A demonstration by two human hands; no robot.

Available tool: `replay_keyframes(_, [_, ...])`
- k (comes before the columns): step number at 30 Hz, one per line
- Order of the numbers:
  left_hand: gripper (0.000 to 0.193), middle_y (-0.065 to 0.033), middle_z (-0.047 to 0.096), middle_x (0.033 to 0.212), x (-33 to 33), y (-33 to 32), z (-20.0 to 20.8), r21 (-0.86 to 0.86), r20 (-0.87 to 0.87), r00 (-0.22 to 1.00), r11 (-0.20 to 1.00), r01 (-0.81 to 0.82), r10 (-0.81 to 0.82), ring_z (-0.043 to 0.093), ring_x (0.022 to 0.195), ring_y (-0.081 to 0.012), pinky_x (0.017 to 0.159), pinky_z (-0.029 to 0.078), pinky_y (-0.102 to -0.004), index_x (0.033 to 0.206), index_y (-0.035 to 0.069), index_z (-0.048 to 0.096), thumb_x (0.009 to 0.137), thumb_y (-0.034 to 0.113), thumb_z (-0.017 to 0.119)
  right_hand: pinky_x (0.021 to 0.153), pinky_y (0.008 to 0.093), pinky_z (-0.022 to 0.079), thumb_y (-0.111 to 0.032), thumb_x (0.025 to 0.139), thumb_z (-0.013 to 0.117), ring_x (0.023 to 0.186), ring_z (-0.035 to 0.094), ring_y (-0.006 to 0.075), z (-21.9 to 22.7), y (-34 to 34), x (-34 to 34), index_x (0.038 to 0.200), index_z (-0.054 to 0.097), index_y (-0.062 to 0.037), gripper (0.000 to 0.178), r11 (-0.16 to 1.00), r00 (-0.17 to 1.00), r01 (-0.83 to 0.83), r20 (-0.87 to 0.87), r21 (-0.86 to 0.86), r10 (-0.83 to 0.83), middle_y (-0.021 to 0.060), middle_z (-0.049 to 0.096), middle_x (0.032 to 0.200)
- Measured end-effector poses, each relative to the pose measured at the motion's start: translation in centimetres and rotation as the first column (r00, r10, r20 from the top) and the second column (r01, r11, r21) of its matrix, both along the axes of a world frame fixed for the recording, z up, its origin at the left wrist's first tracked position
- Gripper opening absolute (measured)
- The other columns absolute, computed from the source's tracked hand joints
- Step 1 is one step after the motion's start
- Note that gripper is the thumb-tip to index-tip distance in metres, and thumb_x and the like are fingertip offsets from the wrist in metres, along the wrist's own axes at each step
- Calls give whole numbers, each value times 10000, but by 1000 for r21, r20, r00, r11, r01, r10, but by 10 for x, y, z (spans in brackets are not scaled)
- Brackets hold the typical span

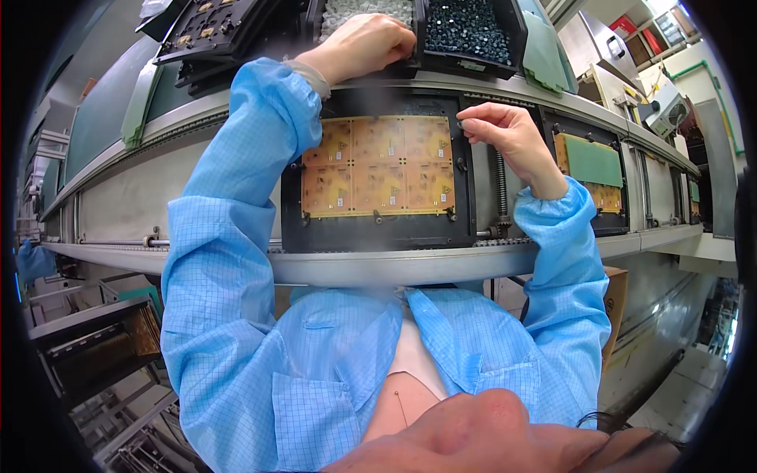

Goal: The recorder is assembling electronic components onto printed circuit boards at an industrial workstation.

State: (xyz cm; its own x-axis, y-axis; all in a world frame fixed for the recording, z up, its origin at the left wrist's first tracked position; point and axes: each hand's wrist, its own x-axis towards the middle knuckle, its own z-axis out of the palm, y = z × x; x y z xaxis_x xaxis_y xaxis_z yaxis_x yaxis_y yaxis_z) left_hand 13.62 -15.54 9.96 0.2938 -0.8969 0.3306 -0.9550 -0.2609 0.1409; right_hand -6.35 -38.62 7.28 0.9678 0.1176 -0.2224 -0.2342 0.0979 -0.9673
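Observation:
My left hand (367,46) reaches over the bin of small white parts (359,11), at the bin's front right corner. Its fingers are curled down together, and what their tips hold, if anything, is hidden. Below it, a panel of yellow-brown circuit boards (378,167) lies flat in a black carrier frame (347,234) with small dark latches round its edge. Near the frame's upper right corner, my right hand (509,138) pinches a small dark part (462,121) between thumb and fingertips. I cannot tell whether that part is loose or one of the frame's latches.
A black bin of small dark-blue parts (469,33) stands beside the white ones. Black trays (217,30) are stacked at the far left. To the right on the metal conveyor (394,266), another carrier holds a board panel with a green cover (594,163). A metal rack (87,347) stands lower left.

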Motion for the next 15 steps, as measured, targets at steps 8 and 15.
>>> replay_keyframes(8, [99,-178,652,1081,7,3,5,79,-134,990,996,47,-36,627,1021,-372,843,518,-441,837,66,701,834,161,677,751,230,529,11,863,727,838,663,90,-14,20,2,1051,704,7,189,726,922,210,380,-655,76,53,721,928])
replay_keyframes(15, [119,-172,687,934,-3,2,12,-127,-74,992,988,92,-102,656,923,-376,836,518,-462,857,61,718,845,169,670,730,252,527,18,841,733,817,680,126,-11,21,3,1043,701,-4,206,635,894,296,441,-714,80,75,713,930])
